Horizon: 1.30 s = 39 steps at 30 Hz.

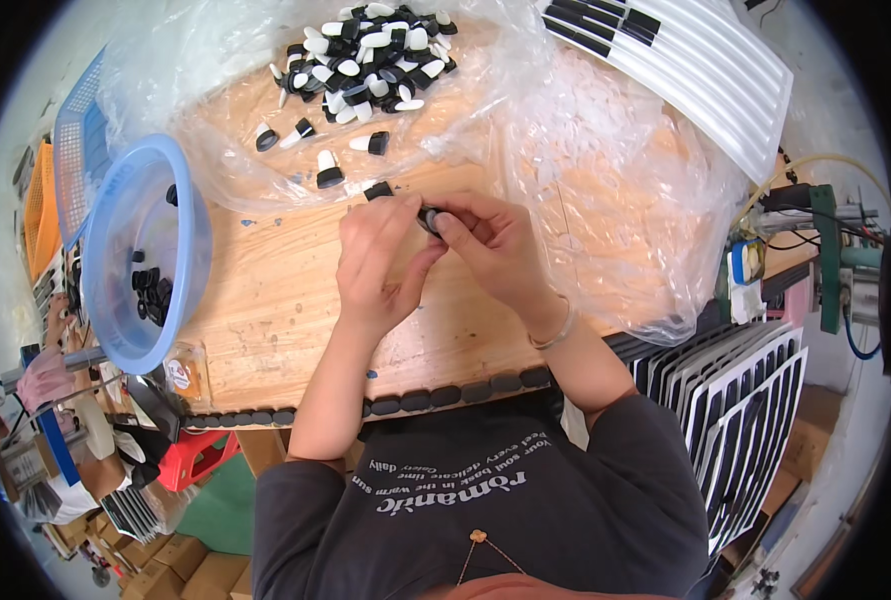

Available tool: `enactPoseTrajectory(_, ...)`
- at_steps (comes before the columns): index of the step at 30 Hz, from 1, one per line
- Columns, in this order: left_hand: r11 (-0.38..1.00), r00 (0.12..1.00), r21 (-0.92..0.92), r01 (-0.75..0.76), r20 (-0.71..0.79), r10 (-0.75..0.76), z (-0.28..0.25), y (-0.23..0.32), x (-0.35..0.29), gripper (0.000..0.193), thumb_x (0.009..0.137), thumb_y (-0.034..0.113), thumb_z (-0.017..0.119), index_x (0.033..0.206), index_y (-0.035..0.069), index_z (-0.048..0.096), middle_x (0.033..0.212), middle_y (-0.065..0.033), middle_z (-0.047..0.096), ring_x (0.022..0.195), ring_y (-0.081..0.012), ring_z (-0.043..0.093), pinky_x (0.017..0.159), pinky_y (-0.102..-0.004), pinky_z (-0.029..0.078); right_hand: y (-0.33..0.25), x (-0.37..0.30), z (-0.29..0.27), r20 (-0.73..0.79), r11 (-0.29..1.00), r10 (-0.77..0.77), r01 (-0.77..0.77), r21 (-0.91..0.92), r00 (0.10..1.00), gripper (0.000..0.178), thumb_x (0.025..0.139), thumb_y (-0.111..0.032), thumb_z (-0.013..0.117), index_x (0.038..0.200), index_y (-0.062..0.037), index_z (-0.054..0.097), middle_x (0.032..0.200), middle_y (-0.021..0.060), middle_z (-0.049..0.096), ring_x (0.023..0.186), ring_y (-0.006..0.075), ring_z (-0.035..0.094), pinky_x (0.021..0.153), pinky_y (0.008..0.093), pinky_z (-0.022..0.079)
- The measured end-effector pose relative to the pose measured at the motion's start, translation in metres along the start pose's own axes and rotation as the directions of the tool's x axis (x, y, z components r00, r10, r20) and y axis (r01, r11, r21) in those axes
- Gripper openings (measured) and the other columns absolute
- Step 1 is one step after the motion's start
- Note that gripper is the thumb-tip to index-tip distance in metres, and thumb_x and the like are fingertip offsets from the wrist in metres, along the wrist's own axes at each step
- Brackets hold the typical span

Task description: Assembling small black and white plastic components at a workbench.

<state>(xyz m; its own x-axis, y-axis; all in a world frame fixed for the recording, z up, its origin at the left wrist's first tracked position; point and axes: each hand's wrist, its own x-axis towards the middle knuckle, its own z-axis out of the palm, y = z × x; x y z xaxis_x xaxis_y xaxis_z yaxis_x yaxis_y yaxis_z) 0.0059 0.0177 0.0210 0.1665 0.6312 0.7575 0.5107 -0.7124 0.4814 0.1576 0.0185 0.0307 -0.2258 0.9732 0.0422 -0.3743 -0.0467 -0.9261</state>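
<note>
Over the middle of the wooden table (275, 350), my left hand (373, 265) and my right hand (495, 245) meet at a small black round piece (429, 220). The right thumb and fingers pinch it, while the left fingers close against its other side; part of it is hidden. Just beyond the left fingertips lies a black cap (378, 189). Farther away, a few loose black-and-white pieces, including a white-tipped black cap (329, 170), lie apart. Behind them is a heap of similar black-and-white pieces (370, 60).
A blue basin (197, 270) holding small black pieces stands at left, beside a blue perforated basket (80, 130). Clear plastic sheeting (615, 200) spreads over the right side. A white ribbed tray (705, 100) sits far right. Slotted white panels (735, 410) stand below, near a machine (825, 250).
</note>
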Motion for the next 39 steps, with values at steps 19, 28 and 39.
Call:
enactPoseTrajectory(19, 0.989, 0.988, -0.033, -0.145, -0.051, 0.144, 0.002, -0.005, -0.001, 0.036, 0.065, -0.002, 0.074, 0.099, -0.008, 0.063, 0.09, -0.0184, 0.063, 0.08, -0.0321, 0.061, 0.07, -0.0367, 0.051, 0.001, 0.001, -0.005, 0.104, 0.995, 0.101, -0.098, -0.035, 0.989, 0.012, 0.086, 0.004, 0.058, 0.098, 0.003, 0.061, 0.094, 0.0055, 0.064, 0.087, 0.0092, 0.06, 0.08, 0.0236, 0.05)
enactPoseTrajectory(28, 0.988, 0.988, -0.055, -0.142, -0.07, 0.138, 0.005, -0.011, -0.007, 0.036, 0.066, -0.002, 0.074, 0.099, -0.008, 0.062, 0.09, -0.0187, 0.063, 0.077, -0.0318, 0.06, 0.068, -0.0357, 0.05, 0.006, 0.003, 0.003, 0.025, 0.996, 0.085, -0.084, -0.037, 0.996, 0.008, 0.085, -0.002, 0.061, 0.092, 0.0021, 0.061, 0.084, 0.0021, 0.063, 0.076, 0.0052, 0.059, 0.068, 0.0201, 0.048)
enactPoseTrajectory(39, 0.886, 0.971, -0.414, 0.209, -0.022, -0.24, 0.007, -0.016, -0.013, 0.043, 0.069, -0.004, 0.073, 0.11, -0.004, 0.061, 0.101, -0.0165, 0.066, 0.095, -0.0267, 0.062, 0.087, -0.0343, 0.047, -0.01, 0.001, -0.003, 0.076, 0.992, 0.126, -0.124, -0.027, 0.989, 0.02, 0.09, -0.011, 0.06, 0.105, 0.0009, 0.066, 0.089, 0.0015, 0.066, 0.078, 0.0049, 0.056, 0.072, 0.0196, 0.046)
